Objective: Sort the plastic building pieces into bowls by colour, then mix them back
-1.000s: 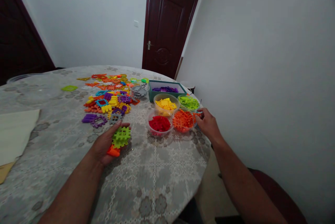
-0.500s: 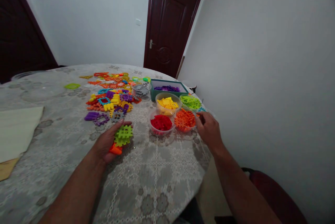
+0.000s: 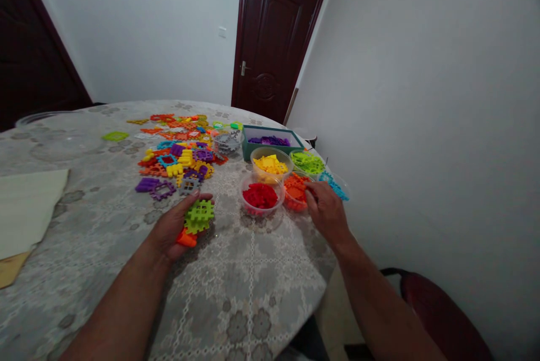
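My left hand (image 3: 171, 229) is palm up over the near part of the table, its fingers closed around several plastic interlocking building pieces. The green notched pieces (image 3: 199, 212) are on top, with an orange piece (image 3: 186, 238) below them near the palm. My right hand (image 3: 329, 212) reaches to the right edge of a clear bowl of orange pieces (image 3: 295, 186). Its fingers are pinched at the rim; what they hold, if anything, blends with the orange pieces behind. Left of that bowl is a clear bowl of red pieces (image 3: 260, 196).
Bowls of yellow (image 3: 270, 165), green (image 3: 307, 162), blue (image 3: 333, 185) and grey pieces (image 3: 228, 142) stand around, beside a teal box (image 3: 248, 150) with purple pieces. A mixed pile (image 3: 177, 161) lies left of them. A pale sheet (image 3: 31, 209) lies at far left.
My right hand has moved left and slightly nearer, onto the edge of the orange bowl, uncovering the blue bowl. My left hand stays in place with its pieces.
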Available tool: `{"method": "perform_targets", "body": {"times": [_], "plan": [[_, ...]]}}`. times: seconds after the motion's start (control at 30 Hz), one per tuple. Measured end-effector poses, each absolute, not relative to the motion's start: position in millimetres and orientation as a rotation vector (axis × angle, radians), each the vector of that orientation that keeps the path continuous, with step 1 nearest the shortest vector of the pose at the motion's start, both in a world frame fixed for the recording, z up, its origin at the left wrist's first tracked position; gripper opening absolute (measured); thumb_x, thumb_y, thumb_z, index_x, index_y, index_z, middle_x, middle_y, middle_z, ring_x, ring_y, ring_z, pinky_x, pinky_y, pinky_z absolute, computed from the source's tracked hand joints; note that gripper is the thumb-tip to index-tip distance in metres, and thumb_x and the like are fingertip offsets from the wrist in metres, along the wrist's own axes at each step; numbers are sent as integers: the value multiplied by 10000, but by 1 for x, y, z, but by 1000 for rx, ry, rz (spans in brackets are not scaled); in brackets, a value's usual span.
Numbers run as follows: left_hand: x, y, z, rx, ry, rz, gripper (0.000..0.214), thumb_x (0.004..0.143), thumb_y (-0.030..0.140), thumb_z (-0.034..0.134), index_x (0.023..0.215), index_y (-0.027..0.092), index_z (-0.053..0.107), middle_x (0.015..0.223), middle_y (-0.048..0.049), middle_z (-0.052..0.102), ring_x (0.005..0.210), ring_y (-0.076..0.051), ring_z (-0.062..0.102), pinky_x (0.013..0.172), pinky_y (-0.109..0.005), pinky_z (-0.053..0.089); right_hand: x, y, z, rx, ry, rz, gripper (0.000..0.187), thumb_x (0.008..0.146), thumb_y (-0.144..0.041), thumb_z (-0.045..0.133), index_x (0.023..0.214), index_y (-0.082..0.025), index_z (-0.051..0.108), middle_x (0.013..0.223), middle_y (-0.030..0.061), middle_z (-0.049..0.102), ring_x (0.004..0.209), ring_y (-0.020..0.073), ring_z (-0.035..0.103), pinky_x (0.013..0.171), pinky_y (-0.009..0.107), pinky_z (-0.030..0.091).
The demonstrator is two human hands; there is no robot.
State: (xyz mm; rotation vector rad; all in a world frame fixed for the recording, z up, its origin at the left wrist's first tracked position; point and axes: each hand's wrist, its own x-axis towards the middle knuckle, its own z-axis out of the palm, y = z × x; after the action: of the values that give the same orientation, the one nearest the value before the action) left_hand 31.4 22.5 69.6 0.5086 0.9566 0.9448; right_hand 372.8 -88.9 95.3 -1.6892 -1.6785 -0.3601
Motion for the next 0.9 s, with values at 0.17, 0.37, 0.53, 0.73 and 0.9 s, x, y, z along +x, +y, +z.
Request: {"method": "perform_targets", "body": {"times": [0.17, 0.37, 0.53, 0.73, 0.9], "plan": [[29, 25, 66, 525, 938, 928, 213, 985, 303, 666, 1026, 125, 775, 957, -120, 761, 585, -189, 724, 418, -292, 601, 418, -97, 123, -1713, -1677, -274, 285, 1011, -239, 545, 1200, -199, 755, 1161, 104, 785, 1054, 244, 735, 988, 398, 571], [30, 26, 65, 547, 940, 936, 214, 994, 280, 652, 1042, 111, 775, 941, -109, 760, 586, -173, 716, 434, -276, 601, 439, -90, 103, -1665, -1947, -237, 298, 983, -153, 535, 1150, -213, 775, 1145, 112, 772, 1071, 254, 728, 991, 421, 587], [30, 25, 65, 530, 937, 939, 207, 993, 275, 657, 1027, 107, 773, 943, -112, 754, 583, -174, 716, 434, -275, 594, 434, -83, 89, -1635, -1947, -243, 358, 958, -100, 523, 1181, -222, 775, 1216, 129, 718, 1114, 255, 706, 994, 431, 591], [31, 24, 60, 495, 865, 943, 244, 1023, 308, 624, 992, 107, 760, 904, -96, 743, 559, -164, 701, 425, -269, 576, 439, -89, 81, -1592, -2019, -257, 280, 968, -161, 536, 1100, -215, 778, 1205, 124, 741, 1123, 276, 718, 1032, 482, 583], [29, 23, 59, 446, 803, 930, 308, 1042, 370, 595, 1010, 106, 750, 884, -91, 747, 553, -171, 703, 391, -265, 543, 448, -95, 73, -1531, -2034, -345, 252, 972, -232, 562, 1128, -211, 759, 1192, 113, 784, 1133, 285, 748, 1100, 529, 561]]}}
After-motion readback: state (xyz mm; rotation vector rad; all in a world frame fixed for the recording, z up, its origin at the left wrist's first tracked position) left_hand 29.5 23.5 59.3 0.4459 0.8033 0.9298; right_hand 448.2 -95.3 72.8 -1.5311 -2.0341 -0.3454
